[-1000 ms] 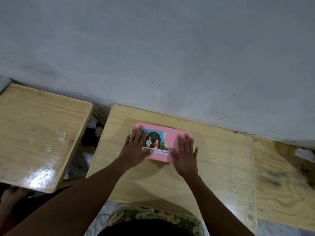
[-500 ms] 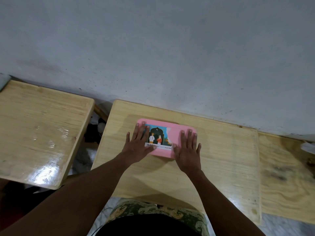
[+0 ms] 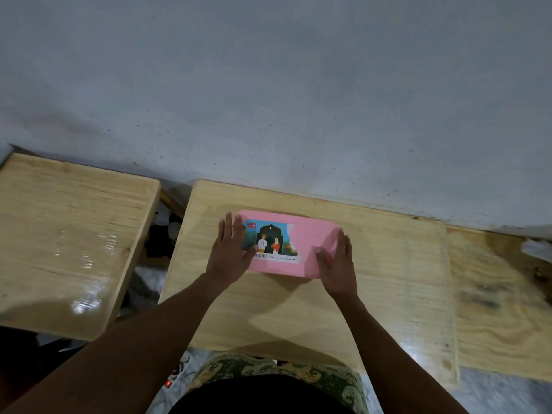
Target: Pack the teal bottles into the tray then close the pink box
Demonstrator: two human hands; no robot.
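Pink box [image 3: 310, 249] lies closed on the counter [image 3: 388, 282], long axis running left to right. Left hand [image 3: 231, 253] and right hand [image 3: 337, 264], fingers straight, flank its ends, touching.

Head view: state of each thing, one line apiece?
Pink box: closed, flat on the table, sticker up.
Left hand: open, at the box's left end.
Right hand: open, at the box's right end.
Table: bears only the box.
Teal bottles, tray: not visible.
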